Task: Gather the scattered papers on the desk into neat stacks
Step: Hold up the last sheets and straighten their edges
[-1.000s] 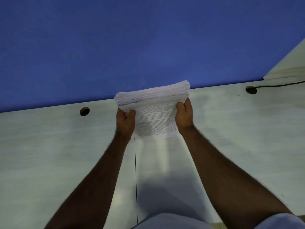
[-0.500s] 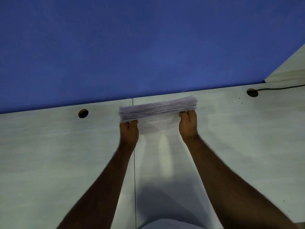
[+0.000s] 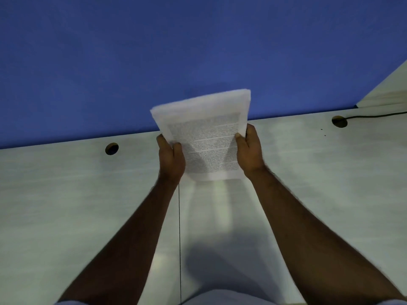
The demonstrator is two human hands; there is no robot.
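A thick stack of printed papers [image 3: 204, 137] is held upright above the pale desk [image 3: 66, 194], its printed face turned toward me and its lower edge near the desk surface. My left hand [image 3: 170, 158] grips the stack's left edge with the thumb on the front sheet. On the opposite edge my right hand [image 3: 248, 150] grips in the same way. No other loose papers show on the desk.
A blue partition [image 3: 176, 51] rises behind the desk. Two round cable holes sit near the back edge, one at the left [image 3: 111, 148] and one at the right [image 3: 339, 121] with a black cable [image 3: 374, 116] running from it. A seam [image 3: 179, 238] divides the desk.
The stack lay nearly flat and low half a second ago, its edge toward me. Both hands have lifted and tilted it upright, so its printed face shows.
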